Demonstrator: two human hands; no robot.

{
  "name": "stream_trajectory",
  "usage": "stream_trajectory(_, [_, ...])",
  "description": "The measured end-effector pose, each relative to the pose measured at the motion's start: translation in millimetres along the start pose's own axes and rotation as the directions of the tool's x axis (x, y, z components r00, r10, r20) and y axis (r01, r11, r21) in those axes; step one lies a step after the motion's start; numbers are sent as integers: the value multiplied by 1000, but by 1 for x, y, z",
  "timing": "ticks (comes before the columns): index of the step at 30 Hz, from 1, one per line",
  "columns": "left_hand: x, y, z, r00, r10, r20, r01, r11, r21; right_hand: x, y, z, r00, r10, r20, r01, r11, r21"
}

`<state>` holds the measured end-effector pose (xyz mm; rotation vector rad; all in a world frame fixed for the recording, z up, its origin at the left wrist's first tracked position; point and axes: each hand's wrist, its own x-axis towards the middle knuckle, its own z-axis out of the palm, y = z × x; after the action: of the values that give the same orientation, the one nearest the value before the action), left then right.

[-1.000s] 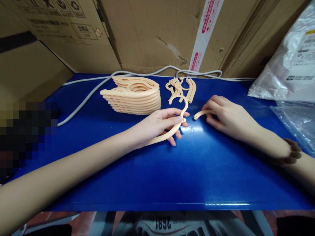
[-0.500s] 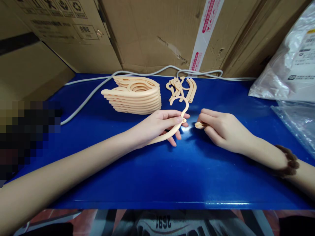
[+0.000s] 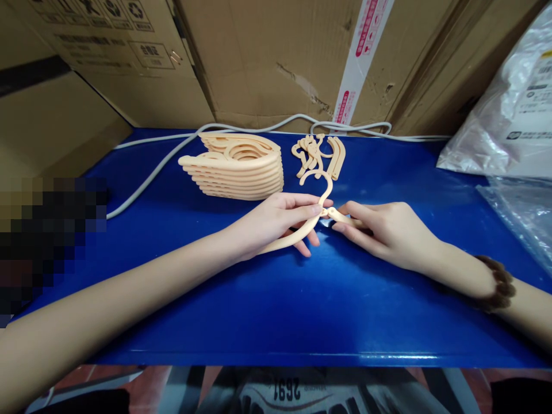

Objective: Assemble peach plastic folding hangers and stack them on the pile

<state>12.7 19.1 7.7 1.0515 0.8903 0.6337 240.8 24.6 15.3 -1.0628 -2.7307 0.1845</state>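
Between the thumb and fingers of my left hand is a cream plastic hanger piece, with a curved arm and an upright hook. My right hand pinches a separate cream hanger arm, its rounded, holed end pointing left. That end sits right beside the joint below the hook; I cannot tell whether they touch. The rest of this arm is hidden under my right fingers. Behind my left hand rises a neat stack of folded cream hangers.
Loose hooks and curved arms lie at the back of the blue table. A grey cable runs along the rear, before cardboard boxes. Plastic bags rest at the right.
My right hand has turned its hanger arm so the end points left, bringing it up to the joint beside my left fingers. My left hand has barely moved.
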Motion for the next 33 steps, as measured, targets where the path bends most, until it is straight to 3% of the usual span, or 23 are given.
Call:
stream_trajectory(22, [-1, 4, 3, 999, -30, -23, 29, 999, -39, -1, 2, -1, 998, -60, -27, 60, 998, -31])
stream_trajectory(33, [-2, 6, 4, 999, -49, 21, 48, 998, 34, -1, 0, 0, 993, -107, -42, 95, 969, -228])
